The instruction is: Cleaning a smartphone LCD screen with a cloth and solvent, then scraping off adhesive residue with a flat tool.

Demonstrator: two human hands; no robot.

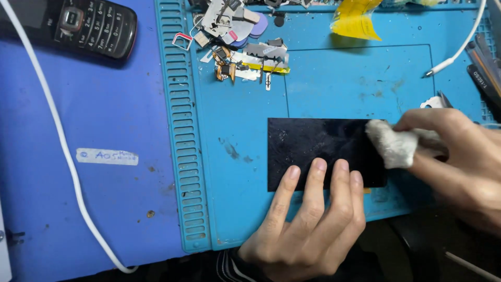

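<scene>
- Far left, one white cable (pixel 57 130) snakes down the blue tabletop (pixel 104 104), passing one dark keypad phone (pixel 78 23) up in the corner.
- One white paper label (pixel 107 156) lies flat on that tabletop, just left of the mat.
- One blue ribbed work mat (pixel 235 104) next; at its top sits a heap of small metal parts (pixel 240 47), too tangled to count.
- Centre of the mat: one black glass panel (pixel 313 141), lying flat, smudged.
- The left hand (pixel 308 219) comes in from below, four fingers spread flat and pressing on the panel's near edge, thumb hidden.
- One yellow scrap (pixel 355 23) up top.
- The right hand (pixel 459 156) pinches one grey-white cloth wad (pixel 391 143) between fingers and thumb, the wad touching the panel's right end.
- A second white cable (pixel 459 49) trails in at the upper right, its plug lying on the mat, beside some dark tools (pixel 485 68) at the edge.
</scene>
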